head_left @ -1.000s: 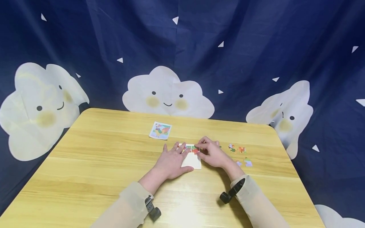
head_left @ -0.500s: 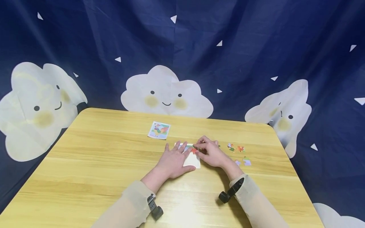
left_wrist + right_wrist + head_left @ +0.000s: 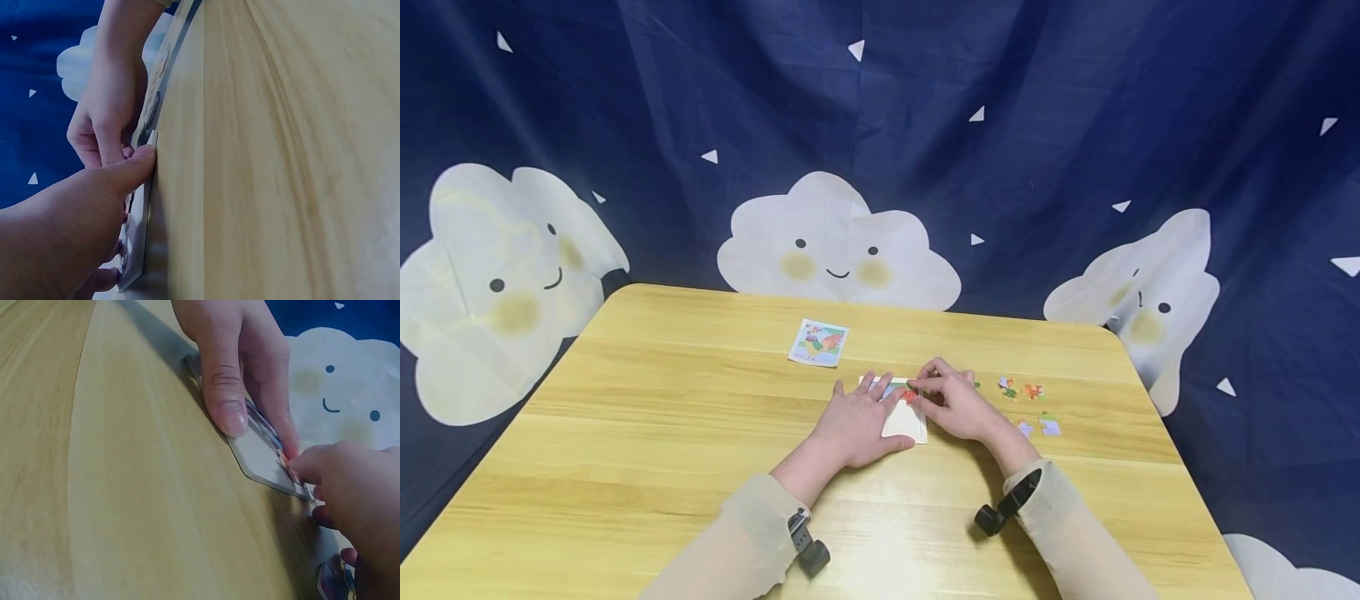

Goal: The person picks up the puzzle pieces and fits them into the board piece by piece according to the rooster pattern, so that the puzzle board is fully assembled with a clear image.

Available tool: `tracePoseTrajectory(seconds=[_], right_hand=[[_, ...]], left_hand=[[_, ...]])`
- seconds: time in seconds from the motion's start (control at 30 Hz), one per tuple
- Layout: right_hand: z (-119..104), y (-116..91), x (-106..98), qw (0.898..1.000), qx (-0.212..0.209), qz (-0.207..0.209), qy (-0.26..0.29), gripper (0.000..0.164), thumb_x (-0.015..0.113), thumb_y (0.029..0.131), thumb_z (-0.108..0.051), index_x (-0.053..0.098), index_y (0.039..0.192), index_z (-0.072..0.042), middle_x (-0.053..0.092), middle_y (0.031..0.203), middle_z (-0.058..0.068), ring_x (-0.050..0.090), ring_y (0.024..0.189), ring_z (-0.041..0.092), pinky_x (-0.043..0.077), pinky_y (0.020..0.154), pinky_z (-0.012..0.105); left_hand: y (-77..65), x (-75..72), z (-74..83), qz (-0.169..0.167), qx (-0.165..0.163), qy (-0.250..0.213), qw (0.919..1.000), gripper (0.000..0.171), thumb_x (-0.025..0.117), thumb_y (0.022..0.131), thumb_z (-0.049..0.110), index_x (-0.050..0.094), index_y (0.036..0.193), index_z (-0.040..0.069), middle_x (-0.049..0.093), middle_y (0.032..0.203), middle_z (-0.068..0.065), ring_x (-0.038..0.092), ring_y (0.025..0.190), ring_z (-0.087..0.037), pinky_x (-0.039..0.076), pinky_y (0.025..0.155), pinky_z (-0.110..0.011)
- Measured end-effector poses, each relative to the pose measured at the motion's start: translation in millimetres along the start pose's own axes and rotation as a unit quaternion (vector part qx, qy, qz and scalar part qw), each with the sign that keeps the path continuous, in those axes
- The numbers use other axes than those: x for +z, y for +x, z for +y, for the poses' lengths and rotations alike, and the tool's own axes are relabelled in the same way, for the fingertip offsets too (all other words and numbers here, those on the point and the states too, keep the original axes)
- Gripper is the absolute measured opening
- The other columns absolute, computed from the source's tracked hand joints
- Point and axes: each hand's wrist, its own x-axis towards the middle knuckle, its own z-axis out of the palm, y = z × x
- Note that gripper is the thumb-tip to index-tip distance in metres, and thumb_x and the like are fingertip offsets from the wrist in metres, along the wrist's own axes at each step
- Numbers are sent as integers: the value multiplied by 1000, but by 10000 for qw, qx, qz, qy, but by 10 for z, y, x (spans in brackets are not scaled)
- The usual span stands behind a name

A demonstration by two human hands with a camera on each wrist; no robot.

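A small white puzzle board [image 3: 904, 427] lies on the table, with colourful pieces fitted along its far part and bare white nearer the body. My left hand [image 3: 853, 425] rests across its left side, fingers spread over the pieces and thumb at the near edge. At the far right corner, my right hand [image 3: 958, 404] pinches a red and green puzzle piece [image 3: 909, 397] between thumb and fingers, right down at the board's surface. Its fingertips partly hide that piece. In the right wrist view, the right thumb and a left finger meet at the red piece [image 3: 285, 464].
Several loose puzzle pieces [image 3: 1049, 425] lie right of my right hand, one partly hidden behind it. A square picture card [image 3: 818, 342] with a colourful bird sits beyond the board. The wooden table [image 3: 662, 433] ends at a dark blue cloud-print curtain [image 3: 842, 242].
My left hand has shifted slightly right over the board, covering more of it. The right hand stays at the far right corner with its fingers on the piece.
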Motion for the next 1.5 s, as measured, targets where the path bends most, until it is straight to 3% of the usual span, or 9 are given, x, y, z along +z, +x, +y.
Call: tracePoseTrajectory(seconds=[0.2, 0.93, 1.2, 1.5], right_hand=[[3, 10, 9, 9999, -39, 46, -91, 41, 78, 99, -28, 75, 132, -3, 56, 117, -2, 56, 87, 10, 26, 88, 46], [-16, 55, -69, 9996, 85, -262, 77, 33, 77, 100, -24, 78, 129, -7, 56, 113, -4, 55, 87, 11, 25, 84, 44], [-17, 81, -41, 9999, -36, -148, 82, 32, 76, 101, -24, 78, 128, -7, 59, 115, -1, 56, 87, 10, 27, 85, 45], [28, 108, -8, 9998, 158, -73, 102, 25, 81, 97, -23, 83, 119, -10, 57, 112, -4, 57, 89, 10, 26, 87, 44]], left_hand=[[14, -1, -8, -50, -28, -40, 10000, 92, 47, 97, 80, 38, 167, 21, 27, 173, -7, 26, 158, -34, 30, 114, -74], [17, -45, -13, -125, 1, -61, 9999, 94, 48, 95, 82, 38, 167, 21, 28, 172, -8, 27, 157, -35, 33, 113, -73], [7, -10, -30, -50, 12, -90, 9999, 93, 48, 96, 81, 38, 166, 21, 28, 172, -8, 27, 157, -36, 32, 113, -75], [8, -10, -23, -78, 35, -129, 9999, 93, 48, 97, 80, 36, 167, 21, 27, 173, -8, 26, 157, -36, 30, 113, -75]])
